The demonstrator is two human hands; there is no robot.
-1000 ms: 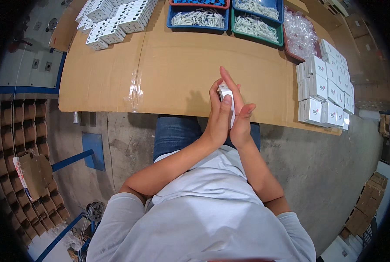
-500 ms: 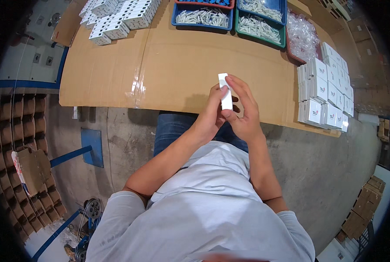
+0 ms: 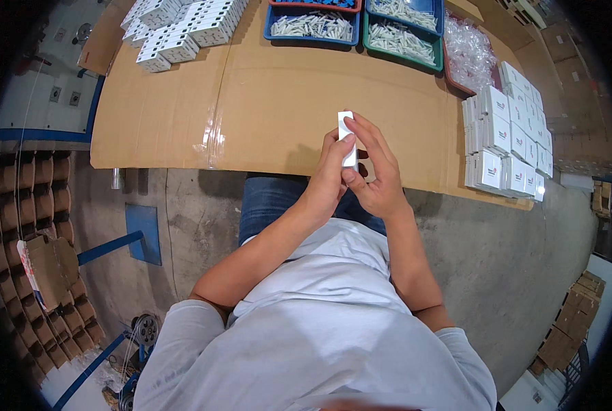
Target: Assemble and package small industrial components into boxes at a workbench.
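Both hands hold one small white box (image 3: 347, 156) over the near edge of the cardboard-covered table, its narrow side turned up. My left hand (image 3: 328, 177) grips it from the left, the thumb lying on its upper face. From the right, my right hand (image 3: 380, 179) closes round it, with fingertips at the far end and the thumb near the close end. Fingers hide much of the box, so I cannot tell whether its flap is closed.
White boxes (image 3: 512, 133) stand stacked at the table's right edge. More boxes (image 3: 189, 31) are grouped at the far left. Trays of small white tubes, a blue tray (image 3: 313, 42) and a green tray (image 3: 400, 60), sit at the back, beside a red tray of clear plastic pieces (image 3: 469, 55).
The right fingers have slid toward the far end of the box, and the right thumb has moved slightly left. Both hands still hold it. The whole view has shifted a little.
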